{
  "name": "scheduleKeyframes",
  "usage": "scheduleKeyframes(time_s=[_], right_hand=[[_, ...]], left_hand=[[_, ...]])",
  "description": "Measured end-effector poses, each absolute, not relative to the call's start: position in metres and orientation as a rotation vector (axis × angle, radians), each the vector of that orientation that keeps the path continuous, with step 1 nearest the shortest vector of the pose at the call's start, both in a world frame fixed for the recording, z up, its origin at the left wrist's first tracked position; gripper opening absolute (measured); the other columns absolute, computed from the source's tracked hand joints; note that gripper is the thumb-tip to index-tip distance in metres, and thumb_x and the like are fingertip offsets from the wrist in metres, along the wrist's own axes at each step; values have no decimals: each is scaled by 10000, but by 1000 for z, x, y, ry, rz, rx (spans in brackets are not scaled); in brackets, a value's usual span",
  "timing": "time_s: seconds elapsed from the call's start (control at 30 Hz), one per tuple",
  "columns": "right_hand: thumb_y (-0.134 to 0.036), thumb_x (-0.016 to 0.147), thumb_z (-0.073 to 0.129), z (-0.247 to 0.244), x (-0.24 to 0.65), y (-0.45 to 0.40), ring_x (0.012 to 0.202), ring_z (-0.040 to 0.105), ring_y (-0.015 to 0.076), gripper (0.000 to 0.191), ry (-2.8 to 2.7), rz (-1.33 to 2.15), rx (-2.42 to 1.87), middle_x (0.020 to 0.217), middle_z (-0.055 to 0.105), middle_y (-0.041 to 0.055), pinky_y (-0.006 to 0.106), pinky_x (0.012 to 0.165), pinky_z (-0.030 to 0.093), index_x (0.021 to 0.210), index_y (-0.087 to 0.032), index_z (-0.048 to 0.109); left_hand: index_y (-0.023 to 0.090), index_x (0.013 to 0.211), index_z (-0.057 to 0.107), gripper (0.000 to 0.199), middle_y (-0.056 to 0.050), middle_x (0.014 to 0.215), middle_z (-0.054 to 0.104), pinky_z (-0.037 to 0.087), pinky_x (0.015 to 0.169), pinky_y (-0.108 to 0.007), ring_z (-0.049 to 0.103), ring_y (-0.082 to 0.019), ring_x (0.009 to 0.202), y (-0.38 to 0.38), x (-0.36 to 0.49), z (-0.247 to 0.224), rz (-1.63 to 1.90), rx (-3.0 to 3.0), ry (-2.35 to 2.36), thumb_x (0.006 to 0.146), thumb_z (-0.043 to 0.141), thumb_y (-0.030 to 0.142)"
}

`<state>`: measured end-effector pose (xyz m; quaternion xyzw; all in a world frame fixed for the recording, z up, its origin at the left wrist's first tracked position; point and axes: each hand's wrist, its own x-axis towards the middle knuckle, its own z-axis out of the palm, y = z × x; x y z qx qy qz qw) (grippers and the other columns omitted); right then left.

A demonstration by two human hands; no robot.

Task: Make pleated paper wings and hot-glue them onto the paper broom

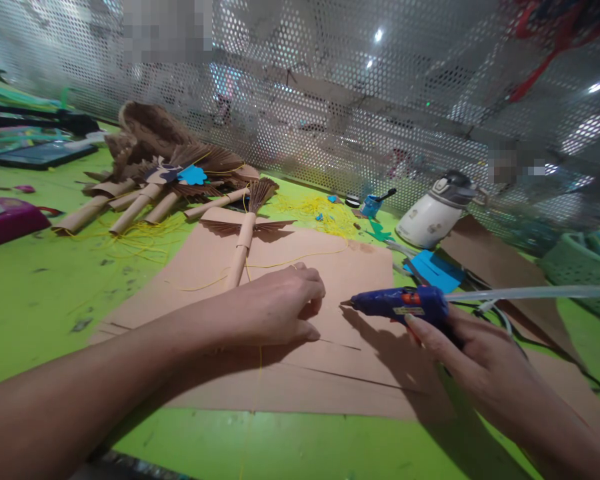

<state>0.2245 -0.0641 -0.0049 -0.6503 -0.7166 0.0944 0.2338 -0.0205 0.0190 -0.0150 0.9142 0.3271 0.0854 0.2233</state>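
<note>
My right hand [485, 360] grips a blue hot glue gun [400, 303], its nozzle pointing left above a sheet of brown paper [365, 280]. A long whitish glue stick [530, 292] sticks out of its back. Over the same sheet hovers my left hand [280, 303], fingers loosely curled and thumb apart, with nothing visible between them. Beyond my left wrist lies a brown rolled-paper tube [237, 267] with pleated paper fans [263, 193] at its top and sides; its lower end is hidden behind my hand. Thin yellow string [300, 255] trails across the sheet.
At the back left, several similar paper-tube figures [137, 207] are piled beside a phone [43, 155]. A white bottle [430, 213], blue paper [435, 270] and a green basket [575, 267] stand or lie to the right. A perforated metal panel [330, 113] closes off the table's back.
</note>
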Motion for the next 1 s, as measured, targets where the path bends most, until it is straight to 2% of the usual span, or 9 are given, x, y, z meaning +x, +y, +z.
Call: scheduleKeyframes(time_s=[0.33, 0.5, 0.73, 1.0], right_hand=[[-499, 816, 470, -5, 225, -66, 751, 667, 236, 379, -1932, 246, -1833, 861, 728, 58, 328, 648, 533, 896, -209, 701], [-479, 817, 473, -4, 224, -65, 654, 665, 218, 370, -1967, 223, -1794, 764, 725, 57, 291, 552, 533, 889, -205, 710], [-468, 823, 462, -3, 223, -63, 609, 654, 203, 351, -1991, 172, -1746, 692, 709, 42, 279, 516, 531, 825, -221, 711], [-479, 819, 460, -4, 222, -63, 666, 667, 212, 364, -1973, 221, -1753, 757, 719, 48, 279, 549, 536, 869, -211, 701]], left_hand=[[173, 795, 547, 172, -45, 981, 560, 362, 695, -275, 489, -189, 899, 19, -20, -16, 247, 2526, 913, 711, 628, 299], [180, 834, 555, 176, -40, 959, 562, 354, 670, -277, 494, -188, 877, 17, -20, -14, 233, 2520, 947, 720, 618, 299], [180, 876, 565, 198, -41, 919, 558, 350, 663, -284, 499, -191, 854, 17, -20, -13, 221, 2520, 932, 717, 599, 294], [179, 798, 540, 156, -40, 953, 557, 354, 677, -280, 491, -189, 880, 18, -20, -14, 228, 2533, 918, 711, 618, 282]])
